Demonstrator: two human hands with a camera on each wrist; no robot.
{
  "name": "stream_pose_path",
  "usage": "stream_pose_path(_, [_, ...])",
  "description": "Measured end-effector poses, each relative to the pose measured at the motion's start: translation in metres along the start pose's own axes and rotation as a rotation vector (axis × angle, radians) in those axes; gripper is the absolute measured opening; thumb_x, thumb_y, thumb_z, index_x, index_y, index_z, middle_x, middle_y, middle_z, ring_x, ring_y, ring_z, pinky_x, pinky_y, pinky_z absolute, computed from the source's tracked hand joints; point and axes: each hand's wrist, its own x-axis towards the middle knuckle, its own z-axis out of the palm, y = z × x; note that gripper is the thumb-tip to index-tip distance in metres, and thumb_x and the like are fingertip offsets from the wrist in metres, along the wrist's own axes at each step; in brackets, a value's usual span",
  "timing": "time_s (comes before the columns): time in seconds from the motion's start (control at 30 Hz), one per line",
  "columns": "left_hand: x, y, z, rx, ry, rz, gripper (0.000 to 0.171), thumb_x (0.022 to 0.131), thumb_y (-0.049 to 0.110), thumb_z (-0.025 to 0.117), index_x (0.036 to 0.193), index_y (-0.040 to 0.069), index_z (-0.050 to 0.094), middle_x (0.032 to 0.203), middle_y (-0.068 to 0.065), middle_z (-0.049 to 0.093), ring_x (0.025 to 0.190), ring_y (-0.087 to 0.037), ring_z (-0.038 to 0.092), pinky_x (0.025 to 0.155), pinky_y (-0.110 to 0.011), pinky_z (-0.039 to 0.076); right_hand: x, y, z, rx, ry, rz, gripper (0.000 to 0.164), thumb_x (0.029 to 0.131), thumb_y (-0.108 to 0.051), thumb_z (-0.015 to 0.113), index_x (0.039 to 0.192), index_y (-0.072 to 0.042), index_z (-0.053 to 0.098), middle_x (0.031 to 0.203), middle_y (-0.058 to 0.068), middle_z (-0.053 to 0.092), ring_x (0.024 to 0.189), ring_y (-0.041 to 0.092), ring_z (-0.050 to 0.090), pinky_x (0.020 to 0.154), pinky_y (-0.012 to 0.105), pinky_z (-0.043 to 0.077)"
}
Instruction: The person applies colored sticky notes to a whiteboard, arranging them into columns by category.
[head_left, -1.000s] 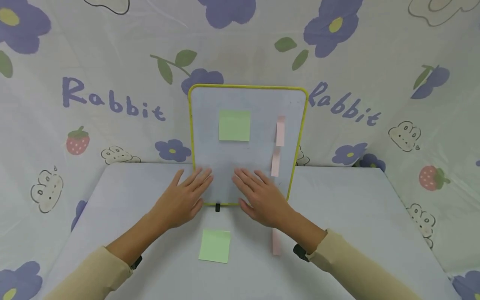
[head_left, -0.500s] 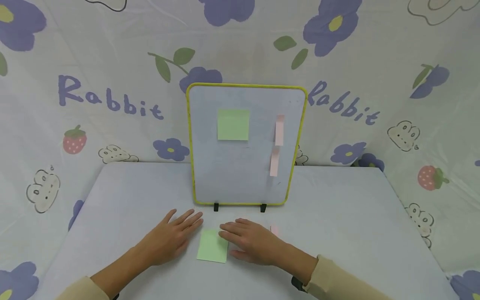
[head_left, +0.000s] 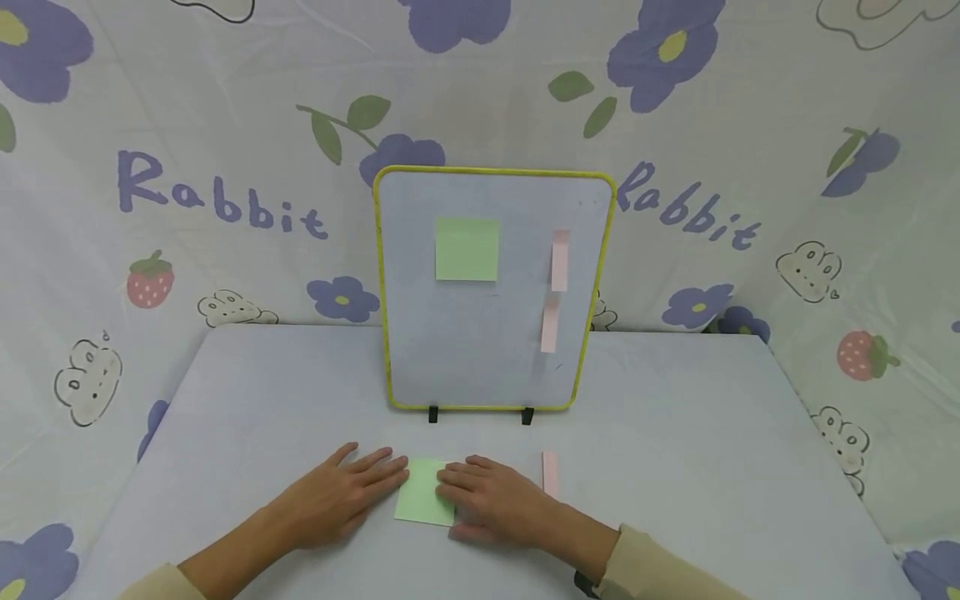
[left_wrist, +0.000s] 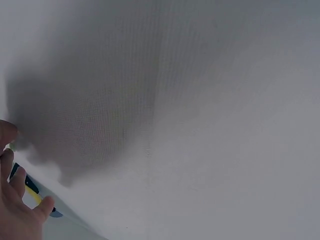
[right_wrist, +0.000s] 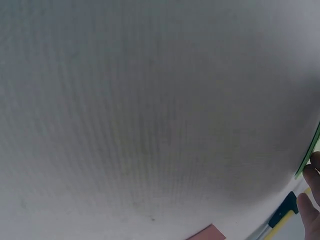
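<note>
A pad of green sticky notes [head_left: 420,498] lies on the table in front of the whiteboard [head_left: 465,358]. My left hand [head_left: 341,496] is at its left edge, fingers extended and fingertips right at the paper. My right hand [head_left: 498,504] overlaps the pad's right side with slightly bent fingers, the thumb near its front right corner. The right wrist view catches the pad's green edge [right_wrist: 307,157] beside the right fingers. On the board are one green sticky note [head_left: 467,250] and two pink strips [head_left: 559,262], one above the other.
The yellow-framed whiteboard stands upright on dark feet [head_left: 432,414] towards the back of the white table [head_left: 675,433]. A pink sticky strip pad [head_left: 551,473] lies just behind my right wrist, partly covered. Behind the table hangs a patterned cloth [head_left: 495,108].
Both hands have come down from the board's lower part to the table, one on each side of the green pad. Over the last half second they settle slightly lower and closer to it.
</note>
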Motion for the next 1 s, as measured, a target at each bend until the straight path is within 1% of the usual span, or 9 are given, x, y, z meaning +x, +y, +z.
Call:
stream_pose_path(0.13, [-0.0002, 0.0011, -0.001, 0.018, -0.007, 0.017, 0.055, 0.097, 0.024, 0.06, 0.149, 0.013, 0.047, 0.154, -0.001, 0.045, 0.139, -0.022, 0.044, 0.104, -0.055, 0.041, 0.0001, -0.0006, 0.0009, -0.018, 0.003, 0.003, 0.049, 0.096, -0.046, 0.061, 0.13, -0.011, 0.061, 0.137, 0.005, 0.06, 0.129, 0.02, 0.055, 0.108, 0.039, 0.041])
stream_pose_path(0.3, [-0.0011, 0.0011, 0.0001, 0.021, -0.024, 0.013, 0.056, 0.097, 0.024, 0.059, 0.15, 0.013, 0.046, 0.155, 0.0, 0.043, 0.14, -0.022, 0.043, 0.103, -0.054, 0.041, 0.0012, -0.0016, 0.0, -0.034, 0.008, 0.004, 0.047, 0.096, -0.047, 0.061, 0.128, -0.012, 0.063, 0.136, 0.004, 0.061, 0.128, 0.019, 0.055, 0.105, 0.039, 0.043])
stream_pose_path(0.43, [-0.0025, 0.0013, 0.0012, 0.024, -0.02, 0.012, 0.056, 0.096, 0.025, 0.06, 0.15, 0.013, 0.046, 0.155, 0.0, 0.043, 0.139, -0.022, 0.044, 0.102, -0.053, 0.042, 0.0021, -0.0031, -0.0001, -0.049, 0.01, 0.008, 0.044, 0.096, -0.046, 0.061, 0.125, -0.013, 0.064, 0.135, 0.004, 0.062, 0.127, 0.019, 0.056, 0.104, 0.039, 0.044])
stream_pose_path(0.67, [-0.0037, 0.001, 0.0047, 0.03, 0.022, 0.028, 0.057, 0.094, 0.024, 0.063, 0.148, 0.012, 0.048, 0.153, -0.002, 0.046, 0.137, -0.023, 0.047, 0.1, -0.053, 0.044, 0.0019, -0.0042, 0.0001, -0.044, 0.036, 0.02, 0.038, 0.095, -0.042, 0.063, 0.119, -0.013, 0.066, 0.132, 0.004, 0.063, 0.125, 0.02, 0.058, 0.102, 0.041, 0.046])
stream_pose_path(0.73, [-0.0038, 0.0007, 0.0054, 0.035, 0.037, 0.033, 0.057, 0.093, 0.024, 0.064, 0.147, 0.012, 0.049, 0.152, -0.002, 0.046, 0.136, -0.023, 0.048, 0.099, -0.052, 0.044, 0.0021, -0.004, -0.0003, -0.037, 0.047, 0.022, 0.033, 0.095, -0.039, 0.063, 0.116, -0.013, 0.067, 0.131, 0.004, 0.064, 0.125, 0.02, 0.058, 0.102, 0.041, 0.046])
stream_pose_path(0.87, [-0.0037, 0.0003, 0.006, 0.043, 0.05, 0.037, 0.057, 0.092, 0.023, 0.064, 0.147, 0.012, 0.05, 0.152, -0.002, 0.047, 0.136, -0.023, 0.048, 0.099, -0.052, 0.045, 0.0036, -0.0032, -0.0005, -0.027, 0.091, 0.011, 0.021, 0.096, -0.032, 0.062, 0.107, -0.015, 0.069, 0.12, 0.001, 0.069, 0.118, 0.018, 0.062, 0.099, 0.038, 0.048])
stream_pose_path(1.0, [-0.0034, 0.0008, 0.0056, 0.036, 0.033, 0.028, 0.056, 0.094, 0.023, 0.062, 0.148, 0.013, 0.049, 0.153, -0.001, 0.046, 0.137, -0.022, 0.047, 0.1, -0.052, 0.044, 0.0056, -0.0028, -0.0011, -0.013, 0.16, -0.012, 0.012, 0.094, -0.023, 0.064, 0.1, -0.015, 0.071, 0.104, -0.003, 0.07, 0.105, 0.013, 0.065, 0.093, 0.033, 0.049])
